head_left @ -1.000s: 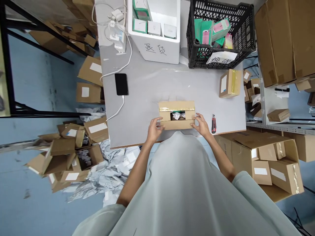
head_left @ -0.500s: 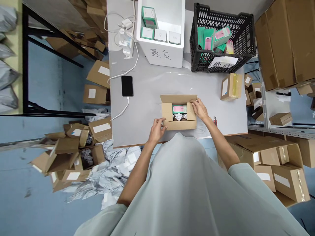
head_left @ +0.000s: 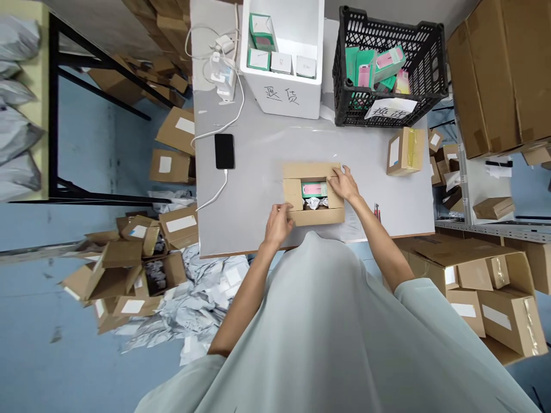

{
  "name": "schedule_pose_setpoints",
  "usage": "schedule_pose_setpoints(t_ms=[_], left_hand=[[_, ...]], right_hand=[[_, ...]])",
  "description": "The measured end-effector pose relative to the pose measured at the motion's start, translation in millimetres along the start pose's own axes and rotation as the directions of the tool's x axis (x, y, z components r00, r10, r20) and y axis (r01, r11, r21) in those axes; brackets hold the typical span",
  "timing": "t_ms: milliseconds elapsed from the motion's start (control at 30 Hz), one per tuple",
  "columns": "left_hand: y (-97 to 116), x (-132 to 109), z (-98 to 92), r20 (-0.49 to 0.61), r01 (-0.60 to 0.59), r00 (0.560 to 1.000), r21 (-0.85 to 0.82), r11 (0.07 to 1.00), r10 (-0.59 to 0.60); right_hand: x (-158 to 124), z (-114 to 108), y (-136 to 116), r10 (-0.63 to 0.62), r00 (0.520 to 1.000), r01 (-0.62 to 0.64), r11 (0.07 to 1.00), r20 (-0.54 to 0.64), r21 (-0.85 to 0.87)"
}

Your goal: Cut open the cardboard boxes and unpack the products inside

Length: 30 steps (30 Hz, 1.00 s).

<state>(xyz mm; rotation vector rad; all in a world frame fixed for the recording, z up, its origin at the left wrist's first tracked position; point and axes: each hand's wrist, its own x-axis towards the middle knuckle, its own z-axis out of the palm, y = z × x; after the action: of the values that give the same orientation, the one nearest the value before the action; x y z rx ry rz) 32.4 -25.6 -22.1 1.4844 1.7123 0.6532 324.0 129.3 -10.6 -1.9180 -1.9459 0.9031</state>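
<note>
An opened cardboard box point(head_left: 316, 217) lies near the table's front edge with its flaps spread. Inside it are a green and pink box point(head_left: 314, 189) and crumpled silvery-white packing paper point(head_left: 313, 203). My left hand point(head_left: 278, 223) is closed at the box's front left corner, with thumb and fingertips on the flap edges. My right hand point(head_left: 344, 183) is bent over the right flap and the back right corner, its fingers closed on the cardboard. Just right of the box lies a red and black cutter point(head_left: 377, 212).
A white foam bin point(head_left: 279, 94) and a black crate point(head_left: 390, 117), both with small boxes, stand at the back. A taped carton point(head_left: 404, 152) sits right. A phone point(head_left: 224, 151) on a white cable lies left. Cartons point(head_left: 172, 275) and plastic bags point(head_left: 206, 287) cover the floor.
The back flap of the cardboard box has tipped further back and lies flatter. My right hand has shifted slightly left and inward over the right flap; the left hand stays at its corner.
</note>
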Motion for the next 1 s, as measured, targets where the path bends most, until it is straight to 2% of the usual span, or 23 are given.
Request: schedule_pose_setpoints(t_ms=[133, 233, 333, 400, 467, 567, 633, 733, 833, 933, 1000], left_hand=[[30, 13, 7.1, -0.015, -0.015, 1.000, 0.251, 0.968, 0.019], [58, 30, 18.3, -0.090, 0.031, 0.996, 0.301, 0.953, -0.004], [71, 40, 18.4, -0.127, 0.047, 0.992, 0.275, 0.960, -0.012], [66, 40, 8.1, -0.147, 0.038, 0.989, 0.202, 0.979, -0.008], [52, 34, -8.1, -0.192, 0.047, 0.981, 0.099, 0.994, -0.027], [22, 24, -32.3, -0.293, 0.101, 0.951, -0.018, 0.995, -0.102], [3, 22, -41.0, -0.332, 0.160, 0.926, -0.081, 0.984, -0.178], [-17, 26, -39.5, -0.310, 0.242, 0.901, -0.218, 0.945, -0.303], [-26, 33, -29.3, -0.277, 0.288, 0.882, -0.323, 0.902, -0.381], [-26, 35, -23.6, -0.263, 0.283, 0.894, -0.294, 0.913, -0.362], [-21, 33, -25.1, -0.286, 0.232, 0.913, -0.220, 0.948, -0.290]], right_hand=[[-28, 15, -23, 0.009, 0.999, -0.015, 0.983, -0.036, -0.181], [-49, 22, -35, -0.003, 0.999, -0.009, 0.966, -0.045, -0.260], [-63, 13, -28, -0.019, 0.997, 0.003, 0.980, -0.076, -0.200], [-72, -1, -12, -0.051, 0.993, 0.038, 0.992, -0.108, -0.117], [-84, -15, 8, -0.068, 0.984, 0.064, 0.998, -0.165, -0.030], [-104, -26, 37, -0.020, 0.968, 0.036, 0.998, -0.249, 0.059], [-115, -26, 48, 0.031, 0.962, -0.006, 0.996, -0.270, 0.094], [-121, -16, 54, 0.120, 0.959, -0.082, 0.985, -0.256, 0.154], [-116, -5, 52, 0.190, 0.957, -0.143, 0.966, -0.219, 0.217], [-110, -2, 49, 0.213, 0.957, -0.169, 0.961, -0.195, 0.221], [-109, -5, 49, 0.203, 0.959, -0.168, 0.969, -0.197, 0.179]])
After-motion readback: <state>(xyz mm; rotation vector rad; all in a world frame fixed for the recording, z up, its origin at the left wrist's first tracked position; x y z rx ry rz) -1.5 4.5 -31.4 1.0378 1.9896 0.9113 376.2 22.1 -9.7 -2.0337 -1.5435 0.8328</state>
